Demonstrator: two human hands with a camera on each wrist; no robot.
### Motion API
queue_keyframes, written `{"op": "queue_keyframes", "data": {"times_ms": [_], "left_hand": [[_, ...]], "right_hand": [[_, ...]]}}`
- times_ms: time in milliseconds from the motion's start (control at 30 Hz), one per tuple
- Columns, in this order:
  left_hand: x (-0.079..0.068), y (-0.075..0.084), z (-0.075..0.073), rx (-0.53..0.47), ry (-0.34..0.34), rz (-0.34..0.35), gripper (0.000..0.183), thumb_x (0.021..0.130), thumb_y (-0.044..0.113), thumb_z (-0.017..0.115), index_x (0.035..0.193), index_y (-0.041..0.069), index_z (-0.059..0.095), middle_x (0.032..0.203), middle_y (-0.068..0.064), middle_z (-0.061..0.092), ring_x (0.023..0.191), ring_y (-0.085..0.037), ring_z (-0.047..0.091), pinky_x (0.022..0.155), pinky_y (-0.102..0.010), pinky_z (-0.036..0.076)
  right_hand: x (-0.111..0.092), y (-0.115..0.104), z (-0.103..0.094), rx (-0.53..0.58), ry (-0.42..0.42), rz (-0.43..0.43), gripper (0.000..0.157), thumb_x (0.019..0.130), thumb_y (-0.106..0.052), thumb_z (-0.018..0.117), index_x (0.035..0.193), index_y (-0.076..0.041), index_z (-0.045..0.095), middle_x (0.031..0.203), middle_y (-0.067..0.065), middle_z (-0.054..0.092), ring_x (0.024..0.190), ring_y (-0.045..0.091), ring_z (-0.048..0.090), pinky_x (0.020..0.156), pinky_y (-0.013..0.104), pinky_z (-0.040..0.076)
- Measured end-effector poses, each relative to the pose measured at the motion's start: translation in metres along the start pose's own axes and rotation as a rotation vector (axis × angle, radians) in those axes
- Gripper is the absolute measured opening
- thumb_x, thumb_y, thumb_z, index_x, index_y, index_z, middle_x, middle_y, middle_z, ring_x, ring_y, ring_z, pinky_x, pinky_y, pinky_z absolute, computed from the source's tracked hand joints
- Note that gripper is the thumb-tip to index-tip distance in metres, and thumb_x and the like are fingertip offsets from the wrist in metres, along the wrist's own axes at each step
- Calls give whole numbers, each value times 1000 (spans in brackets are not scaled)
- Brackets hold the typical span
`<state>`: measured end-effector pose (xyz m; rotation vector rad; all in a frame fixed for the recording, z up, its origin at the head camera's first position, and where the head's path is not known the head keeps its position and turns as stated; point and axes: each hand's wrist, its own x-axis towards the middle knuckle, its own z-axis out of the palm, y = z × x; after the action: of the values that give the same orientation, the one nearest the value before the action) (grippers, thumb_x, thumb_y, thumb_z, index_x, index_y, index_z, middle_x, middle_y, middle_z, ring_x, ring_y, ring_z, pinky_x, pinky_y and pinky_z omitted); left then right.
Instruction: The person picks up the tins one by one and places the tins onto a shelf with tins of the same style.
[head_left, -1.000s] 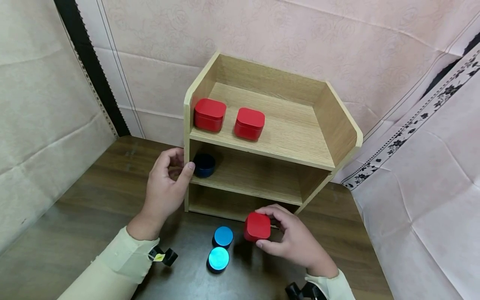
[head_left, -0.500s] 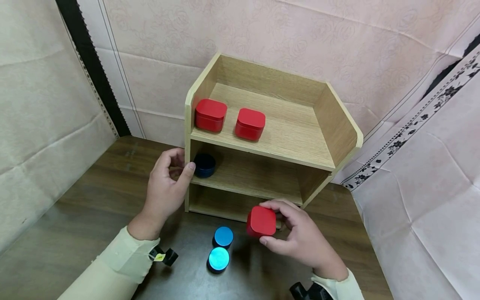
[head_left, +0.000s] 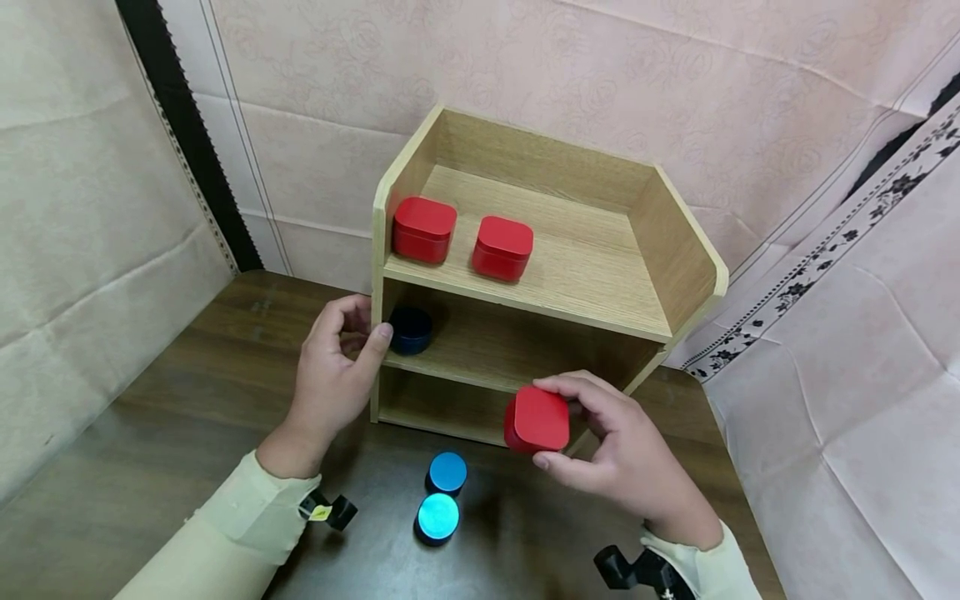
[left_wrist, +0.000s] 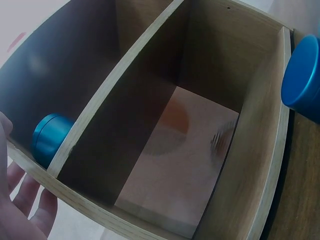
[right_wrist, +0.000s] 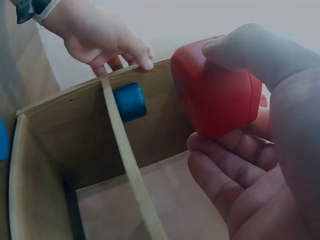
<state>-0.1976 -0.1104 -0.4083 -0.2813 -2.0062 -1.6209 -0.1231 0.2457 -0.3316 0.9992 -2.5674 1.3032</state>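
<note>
My right hand (head_left: 633, 454) pinches a red box with rounded corners (head_left: 537, 419) between thumb and fingers. It holds the box in the air before the right part of the lower tiers of a wooden shelf (head_left: 592, 271). In the right wrist view the thumb lies across the red box (right_wrist: 215, 90), with fingers beneath. My left hand (head_left: 333, 379) grips the shelf's left side panel, thumb at the front edge and fingers outside. Beside that thumb, a dark blue round tin (head_left: 410, 332) stands on the middle tier. Two more red boxes, left (head_left: 423, 231) and right (head_left: 503, 248), sit on the top tier.
Two round tins with bright blue lids, the rear one (head_left: 447, 473) and the front one (head_left: 437, 518), stand close together on the dark wooden table (head_left: 225, 442) before the shelf. Pale cloth (head_left: 525, 67) hangs behind the shelf and at both sides.
My right hand has carried the red box up and to the right, from low before the shelf toward its middle tier. The left hand stays at the side panel.
</note>
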Motion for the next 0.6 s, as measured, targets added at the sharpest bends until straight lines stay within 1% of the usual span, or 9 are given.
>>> {"op": "queue_keyframes", "data": {"times_ms": [100, 167, 333, 400, 500, 600], "left_hand": [[0, 0, 0, 2, -2, -2, 37, 110, 23, 74, 141, 7, 64, 119, -5, 64, 107, -19, 65, 91, -17, 56], [0, 0, 0, 0, -3, -3, 37, 110, 23, 74, 141, 8, 64, 120, -5, 64, 107, -19, 65, 91, -17, 56], [0, 0, 0, -3, -5, -3, 37, 110, 23, 74, 141, 7, 63, 121, -6, 64, 107, -19, 64, 91, -18, 56], [0, 0, 0, 0, -5, -3, 37, 110, 24, 74, 141, 8, 63, 121, -6, 64, 107, -19, 64, 91, -17, 56], [0, 0, 0, -1, -6, -3, 37, 110, 24, 74, 142, 8, 63, 122, -6, 64, 107, -19, 64, 91, -18, 56], [0, 0, 0, -2, -9, -5, 38, 110, 24, 74, 142, 8, 63, 122, -6, 64, 108, -18, 64, 91, -18, 56]], "right_hand": [[4, -6, -6, -4, 7, -11, 72, 84, -6, 98, 148, -22, 68, 141, -3, 70, 115, 19, 72, 88, 29, 65], [7, -10, -10, -2, 11, -24, 73, 84, -3, 97, 148, -20, 68, 140, -2, 71, 116, 19, 72, 91, 28, 65], [16, -22, -19, -1, 14, -33, 75, 82, 0, 97, 148, -19, 68, 140, -1, 70, 120, 20, 73, 99, 28, 65], [19, -26, -23, -10, 13, -29, 75, 82, 0, 97, 148, -20, 69, 140, -3, 70, 119, 20, 73, 97, 28, 65], [23, -32, -29, -36, 21, -31, 75, 82, 0, 98, 148, -21, 69, 139, -4, 71, 116, 19, 73, 92, 28, 66], [25, -36, -34, -39, 38, -36, 75, 81, 2, 98, 147, -20, 70, 137, -3, 72, 113, 19, 73, 88, 28, 65]]}}
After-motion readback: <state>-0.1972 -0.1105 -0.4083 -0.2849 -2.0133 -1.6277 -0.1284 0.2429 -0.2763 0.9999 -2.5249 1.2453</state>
